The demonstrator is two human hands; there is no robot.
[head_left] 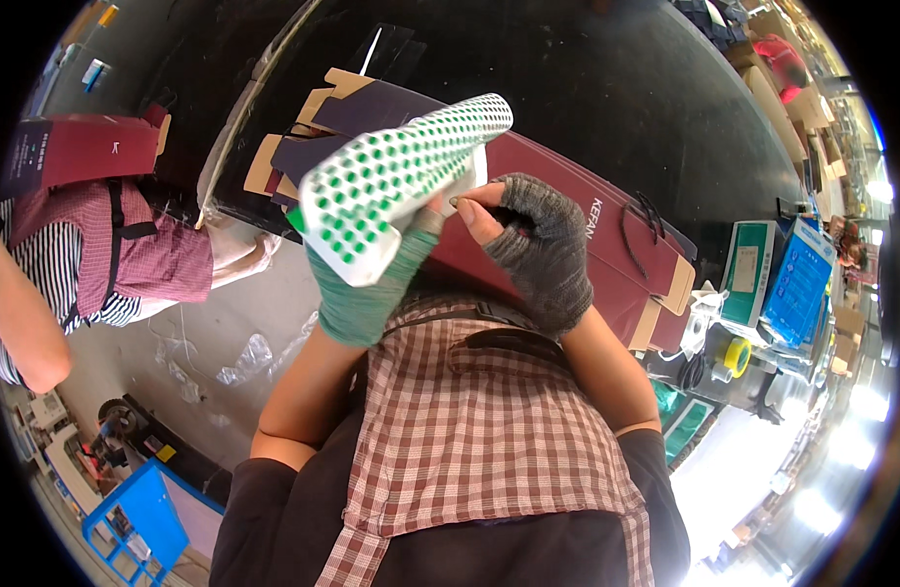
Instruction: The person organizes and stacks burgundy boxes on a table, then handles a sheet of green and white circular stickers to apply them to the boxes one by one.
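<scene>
A curled white sheet of green dot stickers (371, 181) is in my left hand (376, 284), which wears a green fingerless glove and grips the sheet from underneath. Most of that hand's fingers are hidden behind the sheet. Close beside its lower right edge is my right hand (538, 240), in a grey fingerless glove. Its thumb and index fingertip are pinched together; whatever sits between them is too small to make out. Beneath both hands, flat maroon paper bags (548, 166) with dark cords (634, 240) and tan cardboard flaps lie stacked on the black table (606, 78).
At the right stand a green-and-white box (748, 274) and a blue box (800, 284), near a yellow tape roll (737, 357). A co-worker in a checked apron (166, 249) is at the left, by another maroon bag (97, 152). Clear plastic scraps (244, 360) lie on the floor.
</scene>
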